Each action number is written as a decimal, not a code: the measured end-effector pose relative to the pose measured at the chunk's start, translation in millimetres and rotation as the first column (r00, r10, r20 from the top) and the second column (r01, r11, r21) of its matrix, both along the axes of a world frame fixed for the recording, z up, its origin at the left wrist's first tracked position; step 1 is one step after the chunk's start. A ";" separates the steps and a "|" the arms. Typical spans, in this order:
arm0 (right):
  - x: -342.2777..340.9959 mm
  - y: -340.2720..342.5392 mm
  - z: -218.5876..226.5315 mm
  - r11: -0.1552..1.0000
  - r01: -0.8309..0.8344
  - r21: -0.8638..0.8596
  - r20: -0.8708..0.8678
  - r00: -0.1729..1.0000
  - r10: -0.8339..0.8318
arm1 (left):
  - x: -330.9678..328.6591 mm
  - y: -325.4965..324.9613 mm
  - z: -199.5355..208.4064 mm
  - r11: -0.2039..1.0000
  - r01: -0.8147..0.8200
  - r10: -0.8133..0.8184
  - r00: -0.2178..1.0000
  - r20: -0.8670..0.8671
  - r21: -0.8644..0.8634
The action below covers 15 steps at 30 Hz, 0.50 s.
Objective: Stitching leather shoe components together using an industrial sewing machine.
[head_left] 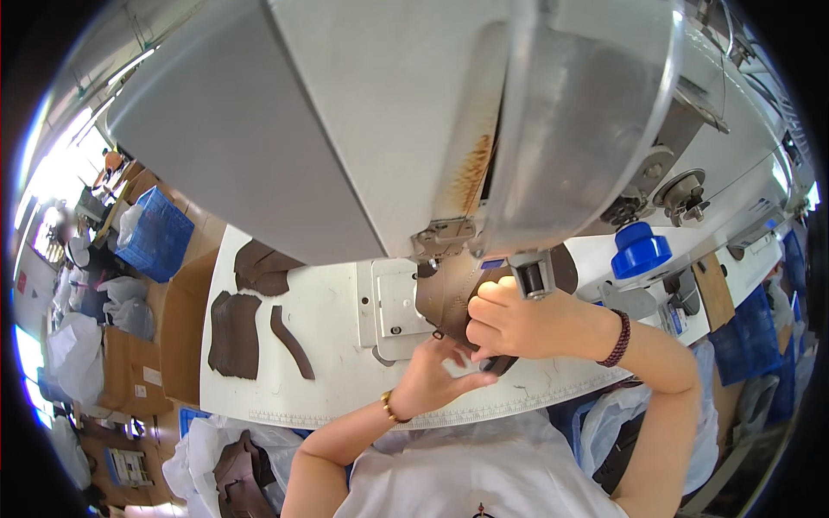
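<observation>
A brown leather piece (445,289) with punched holes, like a shoe upper, lies under the head of a sewing machine (449,235). My right hand (509,318) is closed on its right part, fingers curled down and knuckles up. At the near edge of the piece, my left hand (439,377) holds it with the fingertips, partly hidden beside the right hand. The left thumb stretches right toward the dark lower end of the piece. A small dark buckle or loop (438,334) shows at the leather's edge. The needle's exact contact is hidden.
Left on the white table (337,399) lie a stack of brown pieces (234,335), a curved strip (292,343) and another brown piece (262,268). A blue knob (640,250) juts from the machine at right. Plastic-lined bins (203,457), cardboard boxes (129,371) and a blue crate (156,235) stand around.
</observation>
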State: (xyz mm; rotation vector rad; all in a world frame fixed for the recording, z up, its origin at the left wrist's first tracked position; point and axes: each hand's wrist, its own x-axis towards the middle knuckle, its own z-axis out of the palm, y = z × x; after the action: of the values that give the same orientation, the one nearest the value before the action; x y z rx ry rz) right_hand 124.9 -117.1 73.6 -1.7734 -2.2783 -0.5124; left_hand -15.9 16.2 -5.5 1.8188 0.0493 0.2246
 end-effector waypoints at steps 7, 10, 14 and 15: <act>7.8 4.0 15.9 0.969 -0.243 0.053 0.534 0.827 0.178 | 23.9 -6.1 -26.8 0.923 -0.225 0.049 0.874 0.484 0.314; 4.5 0.7 33.2 0.974 -0.192 0.120 0.548 0.831 0.096 | 27.0 4.0 -31.7 0.911 -0.218 0.029 0.881 0.472 0.350; -5.7 -1.2 16.1 0.940 0.011 0.340 0.339 0.931 -0.133 | 21.1 -3.6 -9.6 0.966 -0.110 0.013 0.925 0.379 0.236; -7.6 1.5 9.1 0.892 0.084 0.443 0.207 0.959 -0.193 | 21.6 -3.2 -17.9 0.964 -0.124 0.026 0.924 0.380 0.236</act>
State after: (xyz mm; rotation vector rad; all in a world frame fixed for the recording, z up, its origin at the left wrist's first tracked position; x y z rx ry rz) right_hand 117.3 -115.6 82.7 -1.7218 -1.9722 -1.2232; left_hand 5.7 13.0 -23.4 2.0029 -0.1877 0.6575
